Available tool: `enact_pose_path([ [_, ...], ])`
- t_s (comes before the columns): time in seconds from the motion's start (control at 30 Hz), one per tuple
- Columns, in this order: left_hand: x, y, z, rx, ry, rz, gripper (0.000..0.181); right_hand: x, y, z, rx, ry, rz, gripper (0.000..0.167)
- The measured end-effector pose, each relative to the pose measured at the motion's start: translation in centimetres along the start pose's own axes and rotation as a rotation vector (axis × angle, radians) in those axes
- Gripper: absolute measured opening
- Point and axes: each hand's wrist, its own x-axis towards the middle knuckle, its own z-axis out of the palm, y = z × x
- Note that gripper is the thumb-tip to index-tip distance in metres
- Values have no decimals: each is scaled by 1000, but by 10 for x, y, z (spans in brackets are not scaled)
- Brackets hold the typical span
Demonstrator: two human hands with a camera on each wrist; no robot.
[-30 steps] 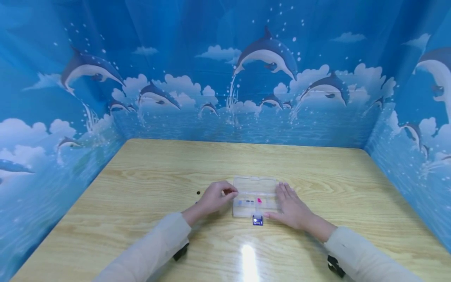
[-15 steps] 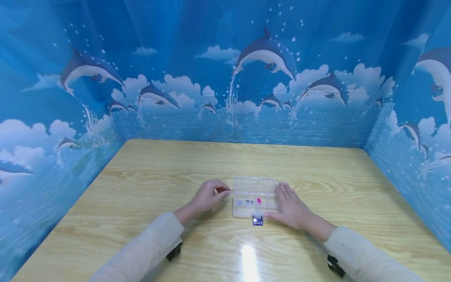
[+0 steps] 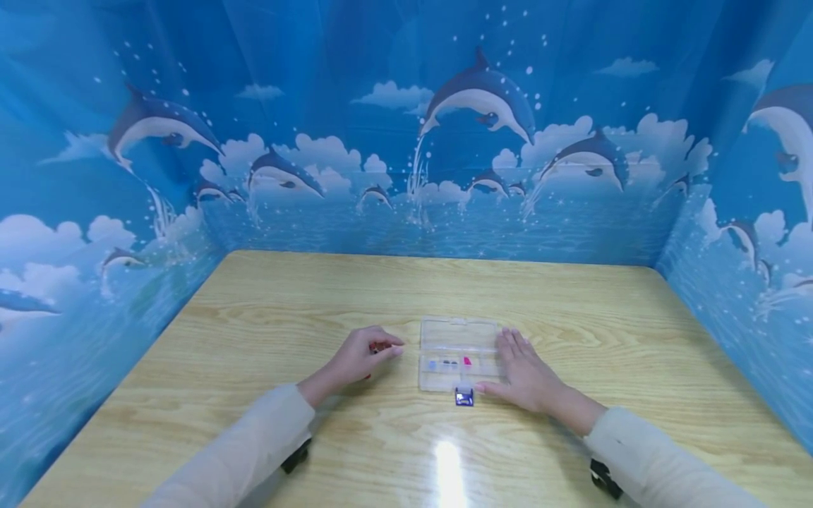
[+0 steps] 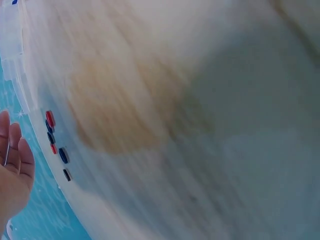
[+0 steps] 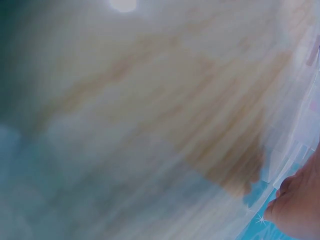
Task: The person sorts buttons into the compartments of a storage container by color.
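A clear plastic compartment box (image 3: 440,381) stands with its lid (image 3: 459,333) raised. Small blue (image 3: 432,365), dark (image 3: 450,363) and pink-red (image 3: 467,360) pieces lie inside. My right hand (image 3: 530,377) rests along its right side, fingers straight. To the left, my left hand (image 3: 358,358) hovers over the table, fingers loosely bent, with nothing visible held. Several small rounded pieces lie in a row by it, among them a red one (image 4: 50,118), a dark blue one (image 4: 63,155) and a black one (image 4: 67,175). In the head view the hand mostly covers them.
A small dark blue piece with a pale middle (image 3: 464,396) sits at the box's front edge. The wood-grain table (image 3: 286,296) is bordered by a blue dolphin-print curtain (image 3: 356,141) at the back and both sides.
My left hand has moved left, away from the box's left edge, over the small pieces, covering those that showed earlier. The right hand and the box stay in place.
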Motion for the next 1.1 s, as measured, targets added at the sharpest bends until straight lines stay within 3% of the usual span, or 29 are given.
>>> enact_pose_path([
  [0.57,-16,-9,-14,-23,-110,-57,28,-1,-1,-1,0,1,-1,99],
  [0.97,-27,-17,-23,-36,-118,42,28,-1,1,1,21,27,-22,100],
  [1.1,-30,-20,-24,-24,-132,42,30,0,2,2,9,19,-15,99],
])
